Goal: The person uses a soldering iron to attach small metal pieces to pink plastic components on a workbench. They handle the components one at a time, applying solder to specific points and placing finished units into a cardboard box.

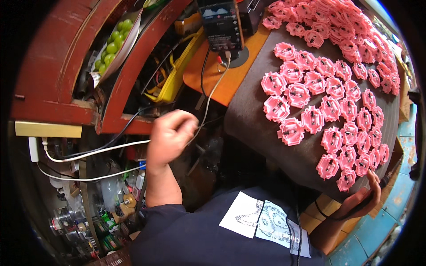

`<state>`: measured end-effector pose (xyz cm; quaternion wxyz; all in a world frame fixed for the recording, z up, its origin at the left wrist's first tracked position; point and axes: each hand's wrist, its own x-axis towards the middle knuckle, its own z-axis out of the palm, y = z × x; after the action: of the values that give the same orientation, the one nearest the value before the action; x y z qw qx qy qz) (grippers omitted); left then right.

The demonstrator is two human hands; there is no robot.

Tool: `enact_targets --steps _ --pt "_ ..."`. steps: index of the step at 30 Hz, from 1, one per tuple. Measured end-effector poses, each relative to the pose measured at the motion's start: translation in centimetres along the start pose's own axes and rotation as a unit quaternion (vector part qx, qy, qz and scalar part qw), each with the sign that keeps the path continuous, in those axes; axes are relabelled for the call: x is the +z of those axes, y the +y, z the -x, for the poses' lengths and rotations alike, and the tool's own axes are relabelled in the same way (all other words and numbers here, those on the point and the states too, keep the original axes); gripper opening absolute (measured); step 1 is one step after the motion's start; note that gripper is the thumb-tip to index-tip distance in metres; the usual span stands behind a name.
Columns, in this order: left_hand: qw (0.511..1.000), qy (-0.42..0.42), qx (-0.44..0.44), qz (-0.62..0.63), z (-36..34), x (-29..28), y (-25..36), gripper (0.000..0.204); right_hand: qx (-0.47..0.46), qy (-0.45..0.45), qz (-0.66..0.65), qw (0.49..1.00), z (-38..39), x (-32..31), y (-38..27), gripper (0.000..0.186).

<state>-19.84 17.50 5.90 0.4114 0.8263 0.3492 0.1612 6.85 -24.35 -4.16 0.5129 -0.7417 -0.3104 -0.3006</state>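
My left hand point(172, 136) is raised left of the dark rounded work surface, its fingers curled in a pinch. Whatever it may hold is too small to make out. A white cable point(205, 113) runs past it, seemingly behind. By the near right edge of the surface is my right hand point(366, 197), fingers partly bent. A dark, slim thing with a black cord point(328, 217) lies across that palm; its kind is not clear. Closest to these fingertips is a pink plastic part point(346, 180). Several similar pink parts point(312, 119) with black middles lie spread in loose rows.
A heap of pink parts point(333, 17) covers the far right. A phone point(220, 26) stands on an orange board point(198, 73), plugged into the cable. Green grapes point(114, 44), a yellow tray point(175, 73), a red wooden cabinet point(53, 57) and cluttered bottles point(106, 230) lie to the left.
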Motion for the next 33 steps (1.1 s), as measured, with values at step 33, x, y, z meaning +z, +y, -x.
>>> enact_targets --steps 33 --pt "0.789 -0.153 -0.152 0.574 10.1 5.7 -15.3 0.010 -0.060 -0.123 -0.028 0.990 4.2 1.1 -12.0 0.037"
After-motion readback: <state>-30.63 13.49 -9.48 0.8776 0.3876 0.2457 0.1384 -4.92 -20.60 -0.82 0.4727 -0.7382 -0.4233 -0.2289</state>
